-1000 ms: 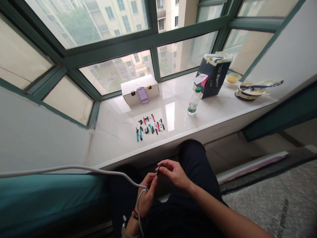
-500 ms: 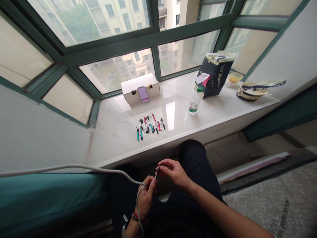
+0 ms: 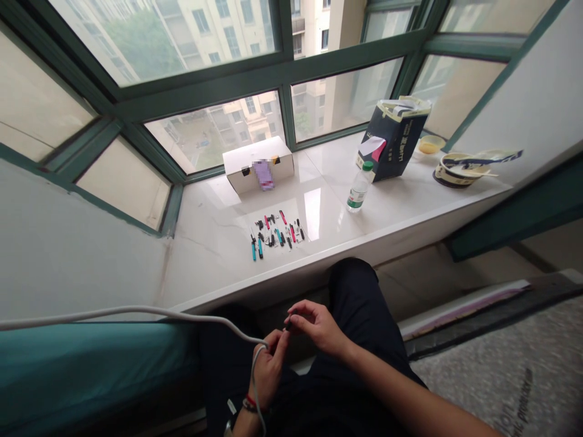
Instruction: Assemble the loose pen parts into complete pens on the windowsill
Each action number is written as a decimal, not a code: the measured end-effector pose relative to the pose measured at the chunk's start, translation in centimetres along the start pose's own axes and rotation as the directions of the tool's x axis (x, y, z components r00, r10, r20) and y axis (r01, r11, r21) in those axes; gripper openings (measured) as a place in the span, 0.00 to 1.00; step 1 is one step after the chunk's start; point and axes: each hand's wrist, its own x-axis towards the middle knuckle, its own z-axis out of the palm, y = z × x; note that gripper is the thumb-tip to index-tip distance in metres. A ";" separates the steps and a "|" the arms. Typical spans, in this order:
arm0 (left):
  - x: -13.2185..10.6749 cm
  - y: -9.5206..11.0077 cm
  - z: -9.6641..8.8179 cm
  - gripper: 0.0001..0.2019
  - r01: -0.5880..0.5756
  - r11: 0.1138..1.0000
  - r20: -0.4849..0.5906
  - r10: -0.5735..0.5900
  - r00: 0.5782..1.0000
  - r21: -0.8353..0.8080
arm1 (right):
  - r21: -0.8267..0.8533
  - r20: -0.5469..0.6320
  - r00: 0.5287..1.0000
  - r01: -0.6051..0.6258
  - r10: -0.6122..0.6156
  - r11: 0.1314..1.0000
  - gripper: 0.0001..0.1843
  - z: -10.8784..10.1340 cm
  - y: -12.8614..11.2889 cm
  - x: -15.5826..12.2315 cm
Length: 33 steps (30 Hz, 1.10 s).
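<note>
Over my lap, my right hand (image 3: 319, 331) pinches a small black pen part (image 3: 289, 323) between thumb and fingertips. My left hand (image 3: 268, 364) is closed just below it, thumb and forefinger pressed together at the part's lower end. The thin light rod in the left fingers is now mostly hidden. A white cable (image 3: 218, 321) runs across and loops by my left thumb. On the sill ahead lie several loose pen pieces (image 3: 279, 237), teal, pink and black, with tiny clear and metal bits among them.
The white windowsill (image 3: 209, 243) holds a white box (image 3: 237, 159), a green-capped bottle (image 3: 357, 193), a dark paper bag (image 3: 396, 142), a takeaway bowl (image 3: 455, 173) and a small yellowish cup (image 3: 430, 145). Teal fabric (image 3: 91, 358) lies at left.
My right hand has moved down toward the left, bringing the black part against the left fingertips. The thin rod that showed between the hands is now mostly covered.
</note>
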 end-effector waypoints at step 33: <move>0.7 1.5 -0.1 0.17 -0.011 0.996 -0.034 0.008 0.999 -0.091 | -0.067 0.075 0.996 0.056 -0.051 0.996 0.15 0.0 -1.5 0.7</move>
